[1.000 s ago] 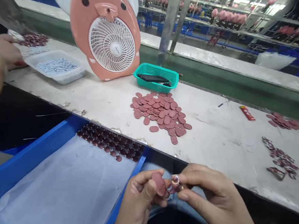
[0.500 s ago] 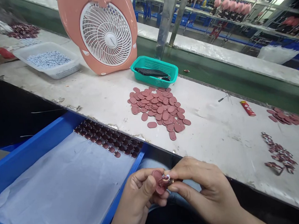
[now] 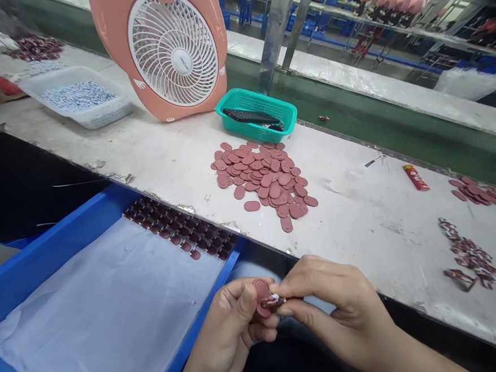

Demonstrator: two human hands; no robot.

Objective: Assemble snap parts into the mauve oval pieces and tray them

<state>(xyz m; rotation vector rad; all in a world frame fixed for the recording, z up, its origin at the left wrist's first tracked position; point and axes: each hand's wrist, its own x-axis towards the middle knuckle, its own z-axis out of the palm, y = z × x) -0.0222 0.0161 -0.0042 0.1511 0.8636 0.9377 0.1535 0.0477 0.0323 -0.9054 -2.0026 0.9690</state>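
Between thumb and fingers, my left hand (image 3: 236,323) grips a dark pink oval disc (image 3: 261,291) at the lower middle. My right hand (image 3: 337,310) pinches a small brown-and-white piece (image 3: 273,301) against the disc's right side; its exact shape is too small to tell. Beyond the hands, a pile of similar pink oval discs (image 3: 268,176) lies on the white table (image 3: 352,224). Small brown-and-white pieces (image 3: 469,252) are heaped at the right, close to a second, smaller group of discs (image 3: 480,191).
A blue tray (image 3: 76,226), lined with white sheeting, holds rows of dark discs (image 3: 178,227) at the left. Farther back stand an orange fan (image 3: 111,25), a green basket (image 3: 255,131) with a black object, and a white tub (image 3: 98,114). A red tube (image 3: 416,177) lies right.
The brown-and-white piece and my right fingertips have shifted slightly against the disc. The view has moved a little; the disc pile looks the same.
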